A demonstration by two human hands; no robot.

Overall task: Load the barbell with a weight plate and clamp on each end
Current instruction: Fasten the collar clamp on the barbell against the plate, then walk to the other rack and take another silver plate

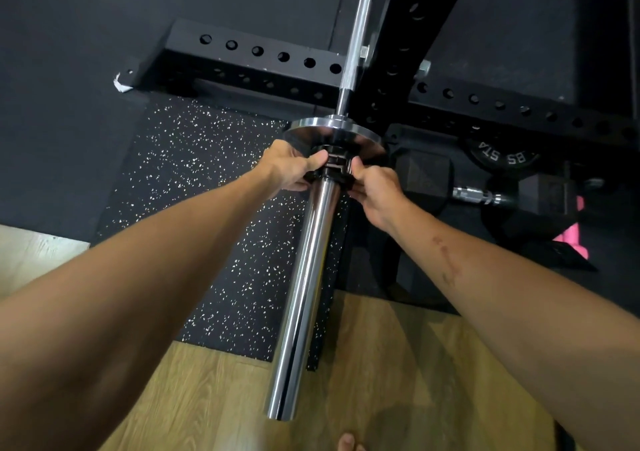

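The chrome barbell (304,288) runs from the frame's lower middle up past the black rack. A small chrome weight plate (360,132) sits on its sleeve, far up against the collar. Just below the plate a black clamp (337,163) wraps the sleeve. My left hand (287,166) grips the clamp's left side, thumb on top. On the clamp's right side is my right hand (374,187), its fingers closed around it. Whether the clamp's lever is latched is hidden by my fingers.
The black rack upright (405,45) and its holed base beams (256,52) stand just behind the plate. A black plate marked with white letters (502,158), a dumbbell (478,196) and a pink item (571,239) lie to the right. Speckled rubber mat and wood floor lie below.
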